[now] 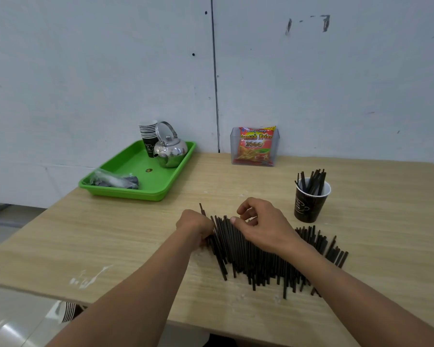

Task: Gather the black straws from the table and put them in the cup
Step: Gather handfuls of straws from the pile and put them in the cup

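Step in hand: gathering. We're still collecting a bunch, nothing is heading to the cup yet.

The thin black plastic straws [261, 261] lie in a loose fan on the pale wood-grain laminate table [125, 241], most of them roughly parallel with ragged ends. The dark printed paper cup [310, 205] stands upright just beyond the pile's right end and already holds a small leaning bundle.

Our left hand [194, 225] is curled at the fan's left edge and looks to grip a few straws; one end pokes out past the knuckles. Our right hand [263, 226] sits over the middle, fingers loosely bent and thumb tip on the straw ends. We can't tell if it actually pinches any.

Next, in our judgement: rake the straws together, square the ends, lift, drop into the cup. They're smooth, light, round rods that will likely roll and slip. The cup is light paper and could tip.

Behind: green plastic tray [125, 169], shiny steel kettle [171, 151], stacked paper cups [147, 132], red snack bag [254, 146].
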